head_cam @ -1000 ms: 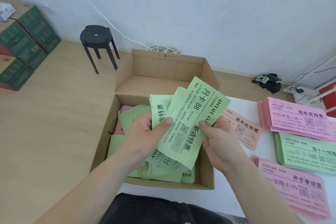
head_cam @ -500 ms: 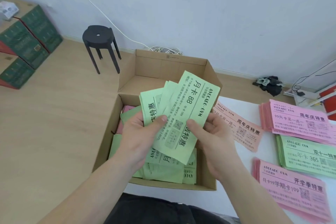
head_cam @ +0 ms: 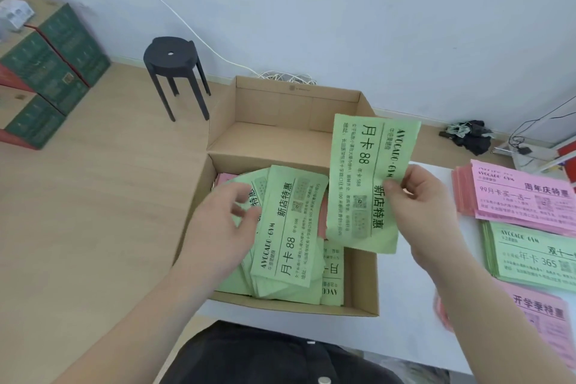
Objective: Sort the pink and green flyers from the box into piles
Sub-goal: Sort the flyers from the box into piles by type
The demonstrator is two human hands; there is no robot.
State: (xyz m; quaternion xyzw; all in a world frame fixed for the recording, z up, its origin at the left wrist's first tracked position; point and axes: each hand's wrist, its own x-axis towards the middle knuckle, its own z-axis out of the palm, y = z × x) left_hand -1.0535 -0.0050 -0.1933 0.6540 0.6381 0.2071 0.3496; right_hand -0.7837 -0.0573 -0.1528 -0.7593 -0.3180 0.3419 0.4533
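Right hand [head_cam: 427, 212] pinching green flyer [head_cam: 364, 171], left hand [head_cam: 218, 234] gripping stack [head_cam: 286, 227]

Single view: a wide-angle camera worn on the head. It sits above the near side of the cardboard box [head_cam: 290, 109], close over it, facing forward and steeply down. Floor [head_cam: 93, 212] lies left of the box, wall [head_cam: 374, 9] beyond it, table [head_cam: 399, 321] right of it.

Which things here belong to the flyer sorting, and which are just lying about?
Job: right hand pinching one green flyer; left hand holding fanned green flyers over the cardboard box; far pink pile, green pile, near pink pile.
Lying about: black stool, green cartons, white cable, dark bundle on floor.
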